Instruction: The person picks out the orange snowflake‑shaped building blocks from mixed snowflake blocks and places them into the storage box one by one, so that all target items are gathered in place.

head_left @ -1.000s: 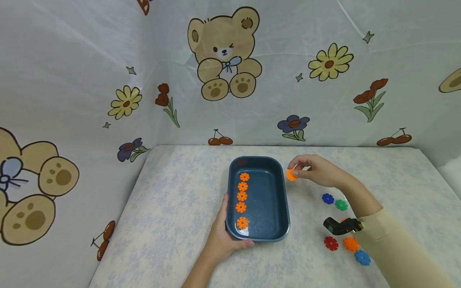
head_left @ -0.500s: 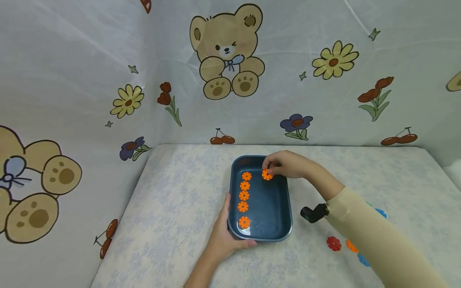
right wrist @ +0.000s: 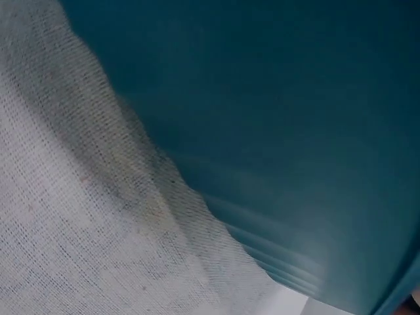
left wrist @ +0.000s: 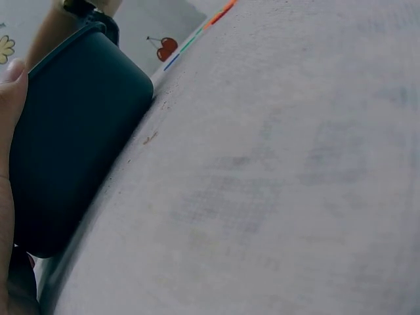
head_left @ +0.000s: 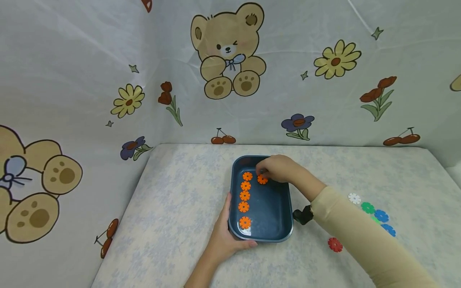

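Observation:
A dark blue rectangular tray (head_left: 266, 220) lies on the table in the head view. My left hand (head_left: 221, 236) grips its near left corner, fingers along the left side and thumb at the front. Several orange snowflake discs (head_left: 245, 195) form a column down the tray's left side. Over the tray's far right part, my right hand (head_left: 279, 169) pinches another orange snowflake disc (head_left: 262, 180), partly covered by the fingers. The left wrist view shows the tray's outer wall (left wrist: 85, 125) beside my left thumb. In the right wrist view, the tray wall (right wrist: 282, 118) fills most of the picture.
To the right on the patterned table cover lie a red disc (head_left: 335, 244), a white disc (head_left: 354, 198), a green disc (head_left: 368, 207) and blue ones (head_left: 381, 215). My right sleeve (head_left: 360, 228) crosses above that area. A cloth with printed bears (head_left: 230, 52) hangs behind.
My right hand has carried the orange disc leftward from outside the tray's right rim to inside it, then lowered it near the column's far end. My left hand keeps its grip on the tray.

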The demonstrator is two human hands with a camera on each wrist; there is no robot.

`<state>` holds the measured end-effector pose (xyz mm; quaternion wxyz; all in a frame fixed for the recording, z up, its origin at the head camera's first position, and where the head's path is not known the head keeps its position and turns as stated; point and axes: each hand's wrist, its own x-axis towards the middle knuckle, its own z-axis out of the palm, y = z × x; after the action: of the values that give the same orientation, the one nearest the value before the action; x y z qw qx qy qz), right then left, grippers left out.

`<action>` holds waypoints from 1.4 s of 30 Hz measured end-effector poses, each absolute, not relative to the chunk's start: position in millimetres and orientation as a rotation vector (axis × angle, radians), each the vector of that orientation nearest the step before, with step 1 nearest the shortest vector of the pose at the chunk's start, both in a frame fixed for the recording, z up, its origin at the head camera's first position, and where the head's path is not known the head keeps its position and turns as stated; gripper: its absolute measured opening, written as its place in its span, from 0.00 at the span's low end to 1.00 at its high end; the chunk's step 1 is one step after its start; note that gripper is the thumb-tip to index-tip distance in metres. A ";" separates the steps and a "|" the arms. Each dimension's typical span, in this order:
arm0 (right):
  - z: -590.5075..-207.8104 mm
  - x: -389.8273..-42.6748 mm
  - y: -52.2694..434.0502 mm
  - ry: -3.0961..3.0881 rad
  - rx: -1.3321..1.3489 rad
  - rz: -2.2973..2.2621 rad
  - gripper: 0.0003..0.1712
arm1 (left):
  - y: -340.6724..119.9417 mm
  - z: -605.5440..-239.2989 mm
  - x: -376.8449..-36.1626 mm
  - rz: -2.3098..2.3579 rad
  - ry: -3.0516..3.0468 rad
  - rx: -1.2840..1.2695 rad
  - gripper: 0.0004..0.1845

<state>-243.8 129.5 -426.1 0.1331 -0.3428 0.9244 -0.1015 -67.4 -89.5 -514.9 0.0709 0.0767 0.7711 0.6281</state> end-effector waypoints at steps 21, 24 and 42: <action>-432.4 -234.0 134.1 2.873 -1.058 -0.370 0.10 | -88.3 -514.1 -66.9 1.881 2.329 0.256 0.73; -421.7 -225.2 146.9 2.915 -1.023 -0.499 0.12 | -87.9 -513.8 -67.1 1.879 2.323 0.244 0.73; -426.3 -113.3 320.3 2.878 -0.291 -0.486 0.28 | -87.6 -513.6 -67.4 1.870 2.352 0.251 0.75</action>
<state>-113.3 320.3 -426.3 0.1042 -0.0987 0.9758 -0.1649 -67.4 -87.6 -513.6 0.0631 0.0829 0.7785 0.6189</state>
